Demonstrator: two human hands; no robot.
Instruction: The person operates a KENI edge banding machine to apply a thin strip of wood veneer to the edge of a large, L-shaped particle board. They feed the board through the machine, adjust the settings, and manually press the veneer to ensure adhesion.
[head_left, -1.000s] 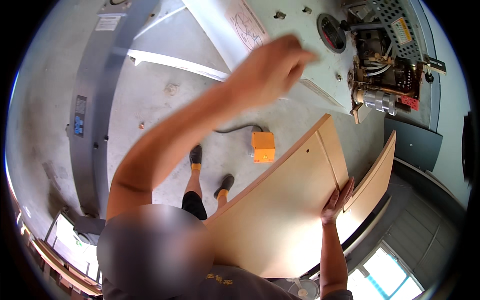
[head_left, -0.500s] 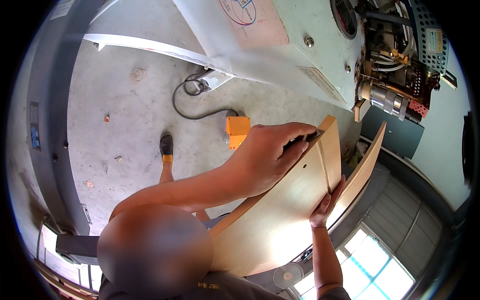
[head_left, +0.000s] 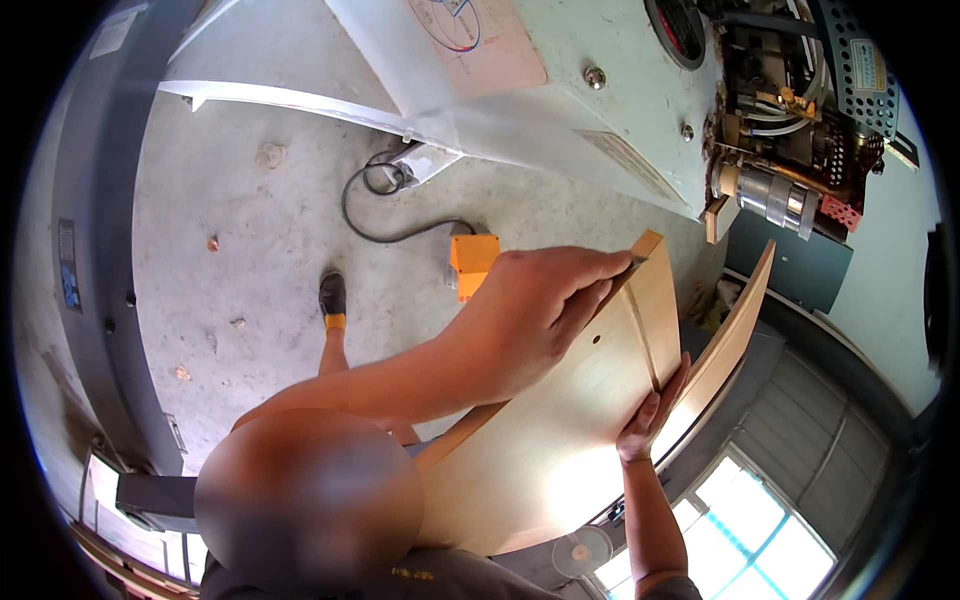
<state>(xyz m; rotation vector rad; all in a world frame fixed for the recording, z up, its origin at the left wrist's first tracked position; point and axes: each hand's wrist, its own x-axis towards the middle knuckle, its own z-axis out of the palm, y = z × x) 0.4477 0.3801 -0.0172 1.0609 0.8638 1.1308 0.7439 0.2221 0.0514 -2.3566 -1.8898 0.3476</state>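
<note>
A pale wooden board (head_left: 540,440), with a groove near its far end and a small round hole, slants across in front of my body. My left hand (head_left: 530,315) is closed at the board's far left edge. Its fingertips pinch a small dark metal piece (head_left: 637,262) against the corner; most of that piece is hidden by the fingers. My right hand (head_left: 645,425) grips the board's right edge close to the groove, thumb on the face. Beyond that hand, a second pale wooden board (head_left: 735,315) stands at an angle.
Ahead is a pale green machine (head_left: 560,110) with an exposed mechanism (head_left: 790,130) at its right. An orange foot pedal box (head_left: 474,266) with a black cable (head_left: 350,205) lies on the concrete floor. A dark grey metal frame (head_left: 95,250) runs down the left. A fan (head_left: 582,550) stands behind at right.
My left fingertips have closed in toward the board's corner, and the metal piece shows less. The board has shifted slightly left at its far end. My right hand keeps its grip.
</note>
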